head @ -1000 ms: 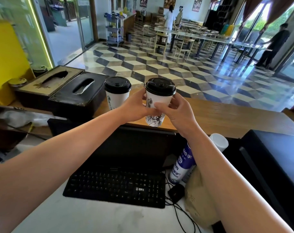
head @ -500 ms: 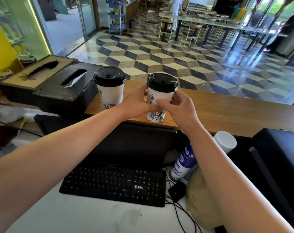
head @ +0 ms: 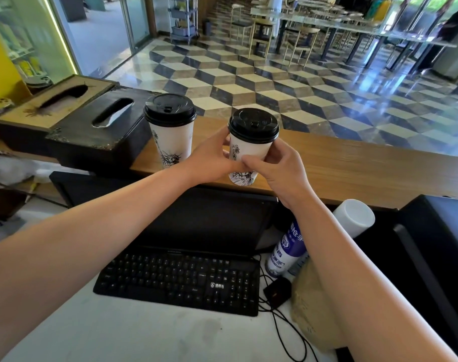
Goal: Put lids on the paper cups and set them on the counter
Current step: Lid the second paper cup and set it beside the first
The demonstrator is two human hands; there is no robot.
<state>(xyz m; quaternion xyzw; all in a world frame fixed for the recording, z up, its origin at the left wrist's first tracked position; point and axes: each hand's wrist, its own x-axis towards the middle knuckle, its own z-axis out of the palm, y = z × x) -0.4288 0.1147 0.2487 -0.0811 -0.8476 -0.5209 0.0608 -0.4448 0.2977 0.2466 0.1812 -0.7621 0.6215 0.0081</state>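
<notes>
Wooden counter (head: 353, 168) runs across the room, checkered floor and café tables beyond it. Two lidded paper cups on it, both white with black line drawings.

Left cup (head: 170, 137): stands upright on the counter, black lid (head: 170, 110) seated, just beside a dark tissue box (head: 102, 131). A second, tan tissue box (head: 55, 100) sits further left. No hand on this cup.

Right cup (head: 249, 155): upright, black lid (head: 253, 125) on, base at the counter's near edge; cannot tell whether it rests fully on the wood. Both hands wrap it. Left hand (head: 212, 159) curls around the cup's left side, fingers partly closed on the wall. Right hand (head: 280, 168) grips the right side, thumb across the front, touching the left thumb.

Below the counter: black monitor back, keyboard (head: 178, 280) on a pale worktop, a blue-and-white spray can (head: 288, 252) tilted beside it, cables, a small black device.
</notes>
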